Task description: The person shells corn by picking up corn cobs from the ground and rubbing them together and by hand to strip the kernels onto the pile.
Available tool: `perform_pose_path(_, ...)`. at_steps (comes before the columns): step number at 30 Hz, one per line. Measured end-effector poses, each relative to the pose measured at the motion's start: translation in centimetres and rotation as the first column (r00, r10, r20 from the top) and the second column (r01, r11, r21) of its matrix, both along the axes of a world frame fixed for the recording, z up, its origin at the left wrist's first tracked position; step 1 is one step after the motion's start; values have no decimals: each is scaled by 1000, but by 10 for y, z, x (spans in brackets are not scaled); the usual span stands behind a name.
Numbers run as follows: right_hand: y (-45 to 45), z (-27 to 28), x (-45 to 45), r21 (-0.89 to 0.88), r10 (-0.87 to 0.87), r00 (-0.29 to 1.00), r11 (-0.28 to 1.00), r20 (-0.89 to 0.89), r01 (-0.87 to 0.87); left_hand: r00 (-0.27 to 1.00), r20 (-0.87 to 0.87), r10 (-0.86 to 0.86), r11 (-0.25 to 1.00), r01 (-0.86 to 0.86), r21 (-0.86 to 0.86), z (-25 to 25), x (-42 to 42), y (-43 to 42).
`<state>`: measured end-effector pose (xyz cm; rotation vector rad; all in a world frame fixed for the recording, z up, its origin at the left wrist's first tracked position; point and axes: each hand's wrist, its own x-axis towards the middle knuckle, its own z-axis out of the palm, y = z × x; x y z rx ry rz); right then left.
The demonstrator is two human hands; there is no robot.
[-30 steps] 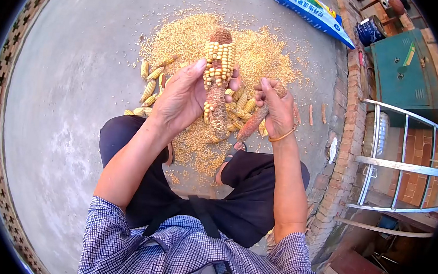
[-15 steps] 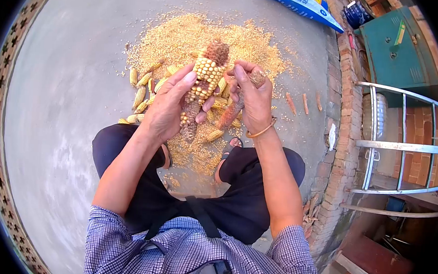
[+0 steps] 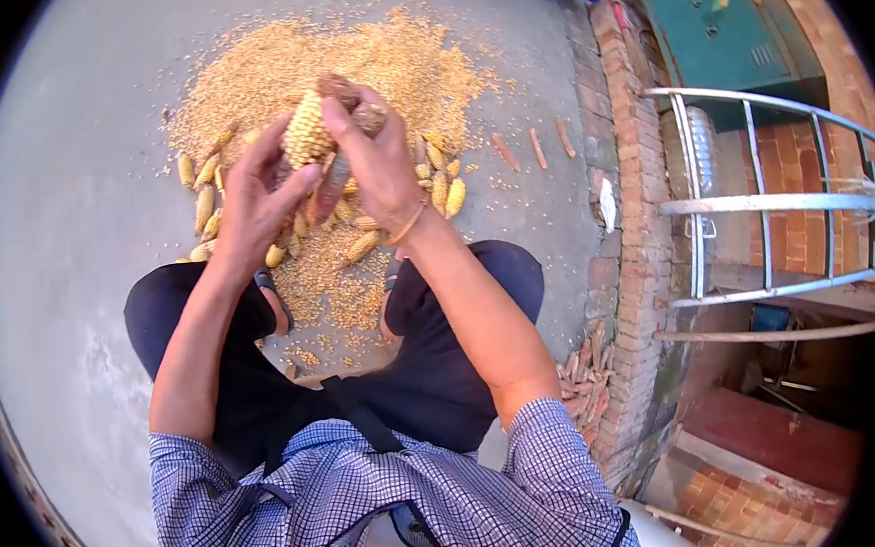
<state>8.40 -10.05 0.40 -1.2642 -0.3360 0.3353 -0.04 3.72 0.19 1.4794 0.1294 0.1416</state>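
Note:
My left hand is wrapped round a partly shelled corn cob that still bears yellow kernels on one side. Against that cob, my right hand grips a bare reddish cob, whose upper end shows beside the thumb. The two hands are close together over a wide pile of loose kernels. Below and beside them, several yellow corn cobs lie on the floor, partly hidden by my hands.
Several bare cobs lie on the grey floor to the right, and more are heaped by the low brick edge. Beyond stand a metal ladder-like frame and a green cabinet. My feet are just below the cobs.
The view has shifted to the right. My hands have come together, the bare cob now against the kernelled one, which has turned in my left hand.

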Motion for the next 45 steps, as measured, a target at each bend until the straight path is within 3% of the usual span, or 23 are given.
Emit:
perform_pose_path(1,-1,10,-5,179,87,984,982,-153,-59,1000,5,-22,999,22,23,14,-2,-5)
perform_pose_path(2,-1,14,-6,224,107,979,972,-175,-66,999,46,-23,997,20,72,12,-2,-5)
perform_pose_path(7,0,23,-11,269,101,980,962,-173,-51,990,142,-29,976,-3,220,11,-3,-5)
perform_pose_path(10,0,14,-9,160,62,994,986,-93,-47,998,46,-31,980,22,196,7,-4,-2)
perform_pose_path(14,3,17,-10,159,45,995,987,-88,-31,999,-38,6,943,7,334,12,-4,1)
perform_pose_path(20,3,19,-13,2,-38,999,999,17,38,999,6,-48,949,44,313,-1,-5,2)
perform_pose_path(23,11,4,-13,-130,-307,939,936,153,327,997,-9,-72,938,71,339,4,-6,-6)
perform_pose_path(26,4,-3,-2,-318,-424,878,820,221,476,992,45,-114,924,90,371,8,-9,-11)
perform_pose_path(27,6,-3,-1,-280,-469,838,795,277,538,994,-23,-108,951,110,290,7,-10,-15)
perform_pose_path(30,3,4,1,-277,-427,878,835,217,475,972,-139,-188,981,178,-79,16,-8,-11)
perform_pose_path(32,-1,8,3,-188,-371,925,905,86,380,962,-122,-245,960,222,-173,21,-7,-5)
perform_pose_path(36,-7,27,0,36,-190,971,980,-148,198,944,-78,-320,849,249,-465,20,-6,-2)
perform_pose_path(38,-13,27,3,24,-115,988,993,-99,118,925,-113,-362,765,225,-604,20,-6,1)
perform_pose_path(41,-15,32,3,-7,-20,1000,1000,-22,20,921,-118,-371,719,205,-664,18,-6,3)
perform_pose_path(45,-16,33,0,-4,-19,1000,1000,-2,19,917,-129,-378,711,198,-675,16,-7,3)
